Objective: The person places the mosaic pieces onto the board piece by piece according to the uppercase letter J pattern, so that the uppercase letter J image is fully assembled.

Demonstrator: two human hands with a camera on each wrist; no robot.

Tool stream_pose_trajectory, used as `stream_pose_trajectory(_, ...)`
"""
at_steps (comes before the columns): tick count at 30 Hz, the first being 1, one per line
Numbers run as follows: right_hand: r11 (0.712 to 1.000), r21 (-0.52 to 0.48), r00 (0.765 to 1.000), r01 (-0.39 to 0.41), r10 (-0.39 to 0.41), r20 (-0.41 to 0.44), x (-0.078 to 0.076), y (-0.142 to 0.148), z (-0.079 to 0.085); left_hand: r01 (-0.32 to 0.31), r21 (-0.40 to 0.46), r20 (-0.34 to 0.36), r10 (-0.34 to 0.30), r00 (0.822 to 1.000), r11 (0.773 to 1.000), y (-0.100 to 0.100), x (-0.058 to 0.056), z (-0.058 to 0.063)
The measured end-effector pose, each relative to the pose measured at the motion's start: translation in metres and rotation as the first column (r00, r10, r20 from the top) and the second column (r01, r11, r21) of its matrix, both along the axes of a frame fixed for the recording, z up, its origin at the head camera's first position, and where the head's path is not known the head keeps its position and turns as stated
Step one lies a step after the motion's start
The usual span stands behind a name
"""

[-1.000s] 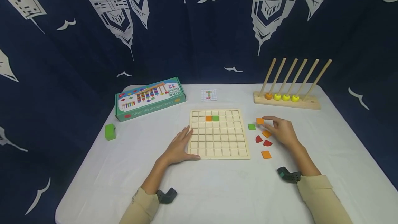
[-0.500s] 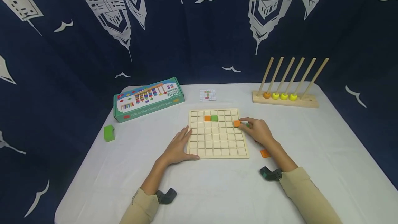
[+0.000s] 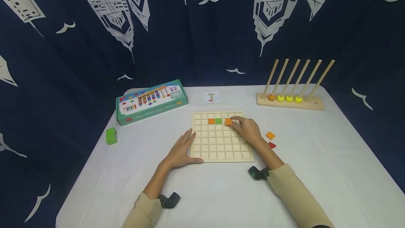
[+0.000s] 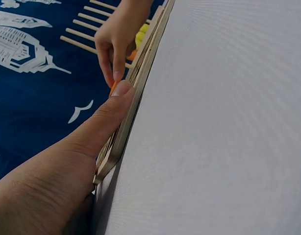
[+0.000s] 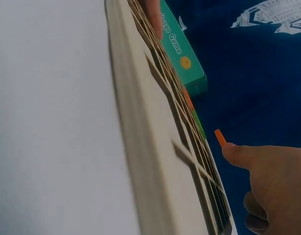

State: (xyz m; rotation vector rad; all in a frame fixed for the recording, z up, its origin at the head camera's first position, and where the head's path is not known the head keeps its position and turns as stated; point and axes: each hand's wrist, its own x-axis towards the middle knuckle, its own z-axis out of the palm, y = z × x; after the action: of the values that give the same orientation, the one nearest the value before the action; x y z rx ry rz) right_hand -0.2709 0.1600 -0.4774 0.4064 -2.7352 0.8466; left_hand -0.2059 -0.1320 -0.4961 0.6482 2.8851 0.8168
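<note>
A wooden grid board lies mid-table, holding an orange square tile and, beside it, a green square tile in one upper row. My left hand rests at the board's left front corner, fingers extended along the left side and thumb on the front edge. Between thumb and fingertips, my right hand pinches another orange square tile just right of the green one. In the right wrist view, this held tile is raised above the board. My right hand hides part of the board's right side.
Right of the board lie a loose orange tile and a red piece, partly behind my wrist. Farther back are a pattern card, a green game box and a peg rack with beads. A green block sits far left.
My right hand has carried the orange tile leftward from the loose pieces to over the board, near the green tile. My left hand has stayed at the board's corner.
</note>
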Motion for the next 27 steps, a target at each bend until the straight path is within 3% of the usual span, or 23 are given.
stream_pose_trajectory(5, 1.0, -0.011, 1.0, 0.017, -0.017, -0.02, -0.007, -0.011, -0.001, 0.006, 0.003, -0.011, -0.006, 1.0, 1.0, -0.001, -0.001, 0.0)
stream_pose_trajectory(11, 1.0, 0.002, 1.0, 0.023, -0.023, 0.017, -0.013, -0.015, -0.005, 0.005, -0.002, -0.008, -0.005, 1.0, 1.0, -0.002, 0.0, -0.001)
stream_pose_trajectory(27, 1.0, 0.012, 0.999, 0.023, -0.023, 0.037, -0.013, -0.015, -0.007, 0.008, -0.016, -0.005, -0.008, 1.0, 1.0, 0.0, 0.0, 0.002)
